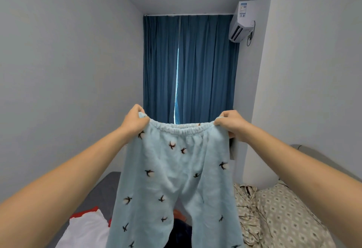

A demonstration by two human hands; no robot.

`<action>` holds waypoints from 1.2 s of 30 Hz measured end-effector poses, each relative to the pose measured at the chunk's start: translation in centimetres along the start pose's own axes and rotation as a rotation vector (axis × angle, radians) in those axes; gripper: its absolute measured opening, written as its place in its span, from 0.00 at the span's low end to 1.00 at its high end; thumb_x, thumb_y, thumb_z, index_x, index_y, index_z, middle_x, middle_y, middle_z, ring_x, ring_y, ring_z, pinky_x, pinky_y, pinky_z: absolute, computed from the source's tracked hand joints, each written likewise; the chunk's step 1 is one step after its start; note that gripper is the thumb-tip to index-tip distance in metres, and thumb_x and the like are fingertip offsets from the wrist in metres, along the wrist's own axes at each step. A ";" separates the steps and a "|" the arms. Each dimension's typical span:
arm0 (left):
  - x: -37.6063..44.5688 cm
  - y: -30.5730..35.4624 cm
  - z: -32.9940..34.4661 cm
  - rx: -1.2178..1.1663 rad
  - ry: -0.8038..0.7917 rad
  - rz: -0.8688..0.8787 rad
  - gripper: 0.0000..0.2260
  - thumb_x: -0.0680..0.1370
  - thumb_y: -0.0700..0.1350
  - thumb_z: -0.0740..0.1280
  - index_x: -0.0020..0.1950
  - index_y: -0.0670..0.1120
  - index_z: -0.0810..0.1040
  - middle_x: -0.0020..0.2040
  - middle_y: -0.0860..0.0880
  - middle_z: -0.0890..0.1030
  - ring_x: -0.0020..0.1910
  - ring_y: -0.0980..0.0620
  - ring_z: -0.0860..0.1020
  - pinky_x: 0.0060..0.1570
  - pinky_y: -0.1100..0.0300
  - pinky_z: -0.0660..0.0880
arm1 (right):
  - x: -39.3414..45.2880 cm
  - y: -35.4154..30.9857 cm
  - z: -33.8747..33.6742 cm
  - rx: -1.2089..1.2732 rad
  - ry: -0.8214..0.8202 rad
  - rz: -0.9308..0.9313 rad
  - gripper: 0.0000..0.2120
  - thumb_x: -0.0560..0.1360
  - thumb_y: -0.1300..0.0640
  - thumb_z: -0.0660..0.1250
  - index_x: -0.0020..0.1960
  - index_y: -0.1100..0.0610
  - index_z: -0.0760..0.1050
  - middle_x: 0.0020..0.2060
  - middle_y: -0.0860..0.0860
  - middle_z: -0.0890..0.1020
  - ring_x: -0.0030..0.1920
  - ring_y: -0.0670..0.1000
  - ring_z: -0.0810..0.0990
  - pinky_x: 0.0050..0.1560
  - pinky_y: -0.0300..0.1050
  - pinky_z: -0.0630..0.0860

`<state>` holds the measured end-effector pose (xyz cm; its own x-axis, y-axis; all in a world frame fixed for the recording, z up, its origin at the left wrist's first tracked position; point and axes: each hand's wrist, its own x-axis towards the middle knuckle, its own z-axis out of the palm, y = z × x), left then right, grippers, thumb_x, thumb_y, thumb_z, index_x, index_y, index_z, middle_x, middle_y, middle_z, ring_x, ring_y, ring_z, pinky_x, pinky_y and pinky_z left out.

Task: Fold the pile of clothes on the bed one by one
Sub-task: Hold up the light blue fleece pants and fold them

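- Low on my left, a white garment (86,228) with a red edge lies on the grey bed (101,189).
- My left hand (134,119) pinches one end of the elastic waistband, fingers curled tight round the cloth.
- The pale blue trousers (176,185) with dark bird marks hang upright in the air between my hands, legs dangling over the bed.
- My right hand (231,124) grips the waistband's other end the same way.
- At far right, a patterned pillow (290,214) rests on the bed; blue curtains (188,67) hang behind.
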<state>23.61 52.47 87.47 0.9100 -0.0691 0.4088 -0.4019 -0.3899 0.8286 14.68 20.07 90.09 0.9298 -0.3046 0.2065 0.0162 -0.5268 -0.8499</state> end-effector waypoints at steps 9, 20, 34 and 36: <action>-1.1 3.9 4.8 -0.072 -0.173 0.307 0.05 0.78 0.49 0.71 0.46 0.52 0.75 0.45 0.45 0.80 0.39 0.53 0.74 0.42 0.54 0.74 | -1.6 -5.8 8.2 0.081 -0.008 -0.189 0.12 0.68 0.51 0.76 0.45 0.56 0.78 0.45 0.54 0.84 0.46 0.54 0.85 0.44 0.55 0.84; -1.6 2.0 2.4 -0.133 -0.251 0.344 0.18 0.71 0.52 0.82 0.54 0.50 0.78 0.50 0.46 0.82 0.46 0.50 0.81 0.51 0.51 0.78 | -3.1 -6.9 7.6 0.405 -0.443 -0.182 0.14 0.78 0.70 0.64 0.59 0.61 0.83 0.51 0.61 0.87 0.54 0.58 0.87 0.56 0.56 0.84; -4.1 1.2 -3.6 -0.104 -0.342 0.270 0.10 0.80 0.32 0.70 0.57 0.44 0.79 0.55 0.47 0.85 0.55 0.51 0.83 0.56 0.60 0.78 | 0.3 0.3 8.6 -0.419 -0.477 -0.420 0.22 0.63 0.40 0.81 0.51 0.47 0.80 0.59 0.38 0.74 0.58 0.40 0.75 0.60 0.45 0.75; -4.7 0.8 -4.6 -0.074 -0.313 0.236 0.10 0.80 0.33 0.71 0.56 0.46 0.80 0.52 0.48 0.85 0.53 0.53 0.82 0.55 0.61 0.77 | -0.1 -0.6 8.5 -0.386 -0.523 -0.420 0.15 0.67 0.47 0.82 0.42 0.53 0.79 0.42 0.39 0.80 0.42 0.43 0.79 0.43 0.38 0.75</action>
<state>18.57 56.67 88.01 0.7742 -0.4298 0.4646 -0.5997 -0.2637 0.7555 17.72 27.21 86.46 0.9284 0.3456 0.1367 0.3657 -0.7840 -0.5016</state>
